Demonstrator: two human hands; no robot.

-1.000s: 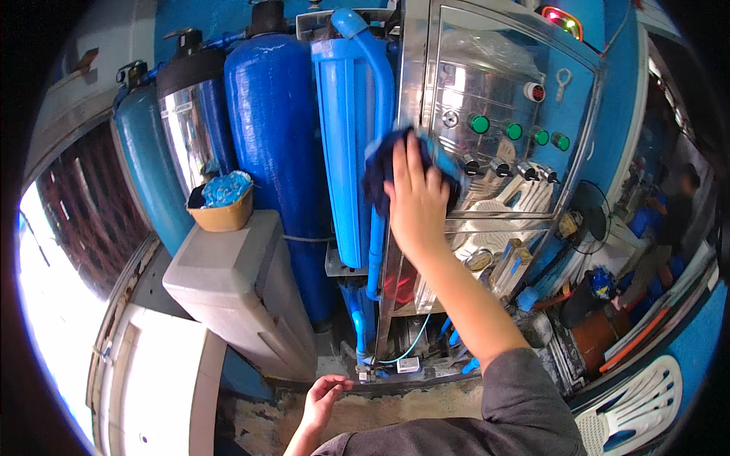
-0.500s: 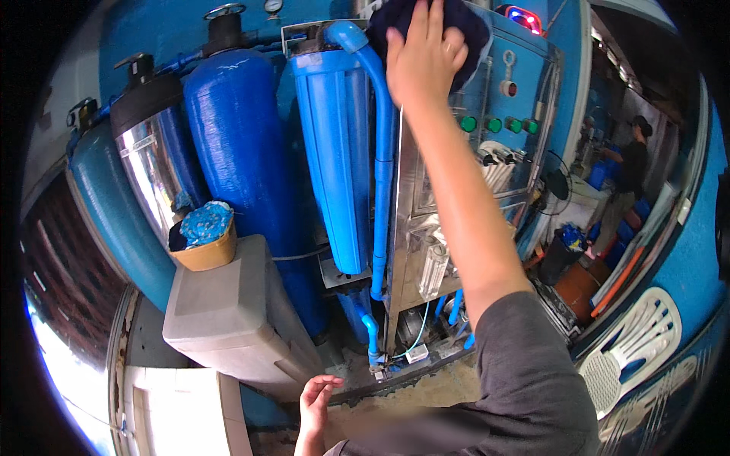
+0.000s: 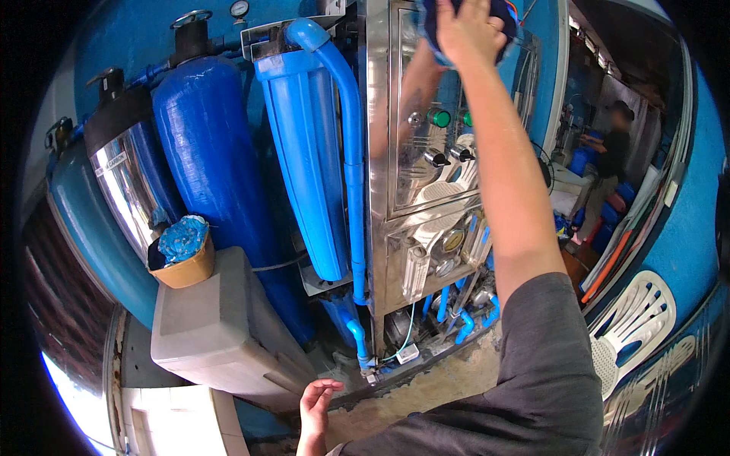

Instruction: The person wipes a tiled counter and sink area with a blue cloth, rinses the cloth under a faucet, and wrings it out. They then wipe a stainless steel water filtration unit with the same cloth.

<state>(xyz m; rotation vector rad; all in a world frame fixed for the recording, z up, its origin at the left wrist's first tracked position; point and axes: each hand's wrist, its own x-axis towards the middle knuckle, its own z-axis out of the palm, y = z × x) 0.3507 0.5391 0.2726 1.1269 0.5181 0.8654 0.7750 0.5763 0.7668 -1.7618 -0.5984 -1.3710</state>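
A dark blue cloth (image 3: 506,21) lies under my right hand (image 3: 473,32), which presses it to the upper part of a shiny metal cabinet panel (image 3: 414,83). The fingers stretch over the cloth, and the panel mirrors the arm. Below the hand sit green round buttons (image 3: 439,117) and black knobs (image 3: 435,157); my forearm hides part of the panel. Low in the view, my left hand (image 3: 316,403) hangs in the air with fingers loosely bent and apart, nothing visible in it. It touches nothing I can see.
Left of the cabinet stand a blue filter housing (image 3: 304,159), a blue pipe (image 3: 351,137) and tall tanks (image 3: 209,129). A tan basket (image 3: 186,270) with blue cloth rests on a grey bin (image 3: 201,304). At right are a white plastic chair (image 3: 642,319) and, farther back, a person (image 3: 614,144).
My right hand has moved rightward across the panel with the cloth, from its left edge. The whole view has shifted, so the tanks sit farther left. My left hand stays about where it was.
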